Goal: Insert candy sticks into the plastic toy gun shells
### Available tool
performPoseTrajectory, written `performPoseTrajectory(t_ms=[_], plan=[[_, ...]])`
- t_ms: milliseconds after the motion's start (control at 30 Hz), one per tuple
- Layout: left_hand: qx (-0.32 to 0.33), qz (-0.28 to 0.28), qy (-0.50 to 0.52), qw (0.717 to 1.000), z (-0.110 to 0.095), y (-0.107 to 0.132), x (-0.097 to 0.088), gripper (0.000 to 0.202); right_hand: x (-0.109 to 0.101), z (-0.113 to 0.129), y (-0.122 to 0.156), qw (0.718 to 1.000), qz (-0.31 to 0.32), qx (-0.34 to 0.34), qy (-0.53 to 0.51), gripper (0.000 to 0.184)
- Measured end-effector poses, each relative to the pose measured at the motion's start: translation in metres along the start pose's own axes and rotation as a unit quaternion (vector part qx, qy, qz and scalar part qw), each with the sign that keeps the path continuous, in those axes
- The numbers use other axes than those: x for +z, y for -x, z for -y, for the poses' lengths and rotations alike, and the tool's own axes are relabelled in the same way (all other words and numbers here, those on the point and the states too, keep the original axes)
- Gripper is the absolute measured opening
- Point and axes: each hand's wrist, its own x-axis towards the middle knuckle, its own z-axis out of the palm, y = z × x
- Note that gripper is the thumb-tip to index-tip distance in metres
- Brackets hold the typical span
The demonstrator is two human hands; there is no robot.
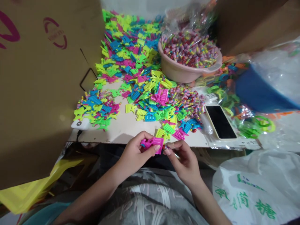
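Note:
My left hand (136, 151) is closed round a pink plastic toy piece (152, 144), held just in front of the table's near edge. My right hand (182, 157) is pinched on a small striped roll (167, 147) whose tip touches the pink piece's right end. Behind both hands, a heap of pink, blue, green and yellow plastic pieces (138, 72) covers the white table (122, 129). Loose striped rolls (187, 100) lie among them to the right.
A pink basin (180, 73) full of striped rolls stands at the back right. A phone (220, 122) lies screen-up near the right front edge. A large cardboard box (39, 84) walls the left side; a blue tub (260, 90) and plastic bags sit on the right.

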Motion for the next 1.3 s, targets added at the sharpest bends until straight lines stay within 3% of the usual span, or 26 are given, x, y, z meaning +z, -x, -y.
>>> performPoseTrajectory(t_ms=[167, 333, 567, 667, 767, 933, 1067, 1300], plan=[[0.088, -0.031, -0.074, 0.993, 0.006, 0.004, 0.004, 0.012, 0.000, 0.007, 0.001, 0.990, -0.023, -0.065, 0.121, 0.015], [0.189, -0.036, -0.136, 0.972, 0.019, 0.010, 0.006, 0.009, 0.004, 0.014, 0.002, 0.952, -0.039, -0.183, 0.242, 0.013], [0.311, 0.025, -0.194, 0.930, 0.014, 0.009, -0.006, 0.013, -0.003, 0.020, -0.001, 0.950, 0.043, -0.227, 0.210, 0.016], [0.320, 0.059, -0.181, 0.928, 0.011, 0.005, -0.011, 0.016, -0.006, 0.022, -0.004, 0.946, 0.073, -0.233, 0.211, 0.013], [0.332, 0.065, -0.149, 0.929, 0.014, 0.006, -0.011, 0.020, -0.002, 0.023, -0.001, 0.934, 0.055, -0.268, 0.230, 0.012], [0.386, 0.008, -0.120, 0.915, 0.022, 0.015, -0.002, 0.026, 0.004, 0.027, 0.011, 0.901, 0.015, -0.325, 0.287, 0.014], [0.418, -0.018, -0.139, 0.898, 0.019, 0.018, -0.002, 0.036, 0.002, 0.033, 0.012, 0.907, 0.021, -0.317, 0.277, 0.017], [0.420, 0.014, -0.185, 0.888, 0.014, 0.018, -0.005, 0.033, 0.000, 0.035, 0.013, 0.919, 0.048, -0.295, 0.259, 0.015]])
